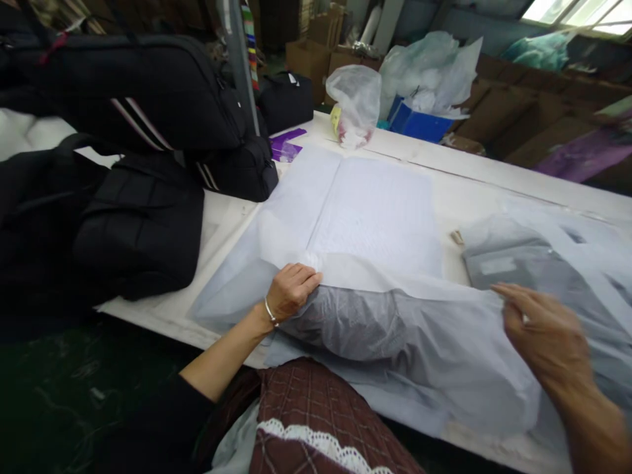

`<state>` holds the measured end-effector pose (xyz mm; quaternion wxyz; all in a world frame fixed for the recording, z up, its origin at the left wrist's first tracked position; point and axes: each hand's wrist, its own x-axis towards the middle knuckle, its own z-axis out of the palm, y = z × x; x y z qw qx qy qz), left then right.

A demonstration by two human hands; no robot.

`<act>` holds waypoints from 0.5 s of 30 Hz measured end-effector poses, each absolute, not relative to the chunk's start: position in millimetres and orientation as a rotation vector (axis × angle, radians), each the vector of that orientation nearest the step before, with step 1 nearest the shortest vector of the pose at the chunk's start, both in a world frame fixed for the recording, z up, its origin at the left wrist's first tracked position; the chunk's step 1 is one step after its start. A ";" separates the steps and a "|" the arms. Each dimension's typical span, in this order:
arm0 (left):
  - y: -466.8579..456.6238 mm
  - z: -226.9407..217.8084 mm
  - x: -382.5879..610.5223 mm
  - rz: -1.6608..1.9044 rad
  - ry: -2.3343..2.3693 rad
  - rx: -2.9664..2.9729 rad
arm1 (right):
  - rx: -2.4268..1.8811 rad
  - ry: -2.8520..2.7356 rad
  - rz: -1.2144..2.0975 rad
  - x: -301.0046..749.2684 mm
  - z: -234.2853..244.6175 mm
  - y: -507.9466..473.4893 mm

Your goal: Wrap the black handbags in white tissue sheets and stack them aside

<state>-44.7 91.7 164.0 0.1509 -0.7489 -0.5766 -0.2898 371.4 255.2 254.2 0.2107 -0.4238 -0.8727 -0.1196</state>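
"So, where are the fingers at this moment?"

"The left hand (293, 289) is curled tight, thumb and fingertips pinching the rim of a translucent plastic bag (464, 349). The right hand (548, 336) is blurred, its fingertips near the other end of that rim; whether they grip it or only rest there, I can't fairly tell."

"And under the film?"

"A dark bundle (355, 316), lying along the near side of the white table (459, 197), just in front of the person's brown checked garment (320, 395)."

"How far along would you put it?"

"Well past the start with this piece, I'd judge. The bundle is already covered by the film, but the rim between the hands looks loose, with no tape or finished fold showing, so the closing seems undone."

"What about the rest of the table?"

"Just beyond the left fingers there's a flat stack of whitish sheets (380, 210). Past the right hand, a grey item (494, 263) lies in clear plastic, to my mind a piece further along. Over on the left sit black bags (162, 224) with no film on them that I can see; if they belong to the same work, plenty is left. Farthest back, there's a filled clear sack (355, 99) and a blue box (417, 122)"
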 end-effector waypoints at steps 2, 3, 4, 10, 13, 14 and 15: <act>91.9 162.8 -44.6 -0.780 -1.677 -2.171 | -1.106 -2.333 -0.157 308.8 285.7 244.8; 91.9 163.0 -44.4 -0.759 -1.684 -2.180 | -1.000 -2.342 -0.050 274.3 295.2 236.5; 91.9 163.5 -44.2 -0.739 -1.686 -2.191 | -0.842 -2.399 0.062 240.5 299.6 227.1; 86.2 168.8 -43.6 -0.695 -1.700 -2.236 | -0.499 -2.967 0.451 129.0 240.8 174.4; 80.3 167.9 -44.4 -0.730 -1.728 -2.239 | -0.600 -2.988 0.377 135.2 203.4 161.5; 78.2 167.2 -44.8 -0.744 -1.741 -2.245 | -0.618 -2.963 0.333 140.1 195.4 159.2; 76.0 166.5 -45.2 -0.759 -1.758 -2.254 | -0.626 -2.937 0.292 144.7 189.6 157.6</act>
